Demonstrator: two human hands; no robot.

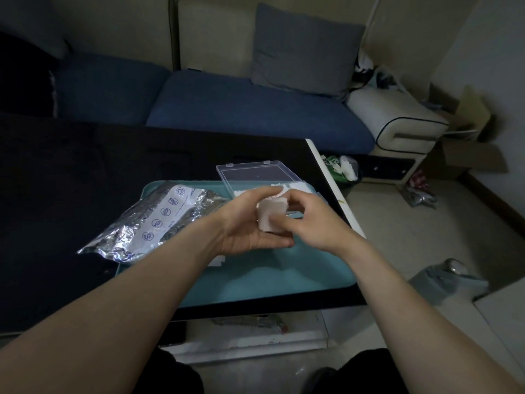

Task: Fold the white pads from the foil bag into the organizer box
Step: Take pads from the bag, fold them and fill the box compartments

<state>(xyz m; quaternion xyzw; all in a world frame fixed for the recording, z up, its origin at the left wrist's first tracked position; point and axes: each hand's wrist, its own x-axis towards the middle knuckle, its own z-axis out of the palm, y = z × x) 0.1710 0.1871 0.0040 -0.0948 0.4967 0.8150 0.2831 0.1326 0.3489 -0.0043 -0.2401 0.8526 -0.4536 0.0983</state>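
Note:
Above the teal tray (270, 277), my left hand (250, 220) and my right hand (315, 220) both hold one white pad (271, 213), bent between them. The left hand cups it from below with its thumb over the top; the right hand pinches its right side. The crinkled foil bag (159, 220) lies to the left, half on the tray, half on the dark table. Behind my hands the clear organizer box (295, 186) stands with its lid (255, 170) swung back, white pads showing inside. A small white piece (217, 261) lies on the tray under my left wrist.
The dark table (71, 194) ends at a white edge (332, 183) on the right. A blue sofa with a grey cushion (304, 49) runs behind it. Clutter, a bin (345, 169) and a cardboard box (466, 143) sit on the floor to the right.

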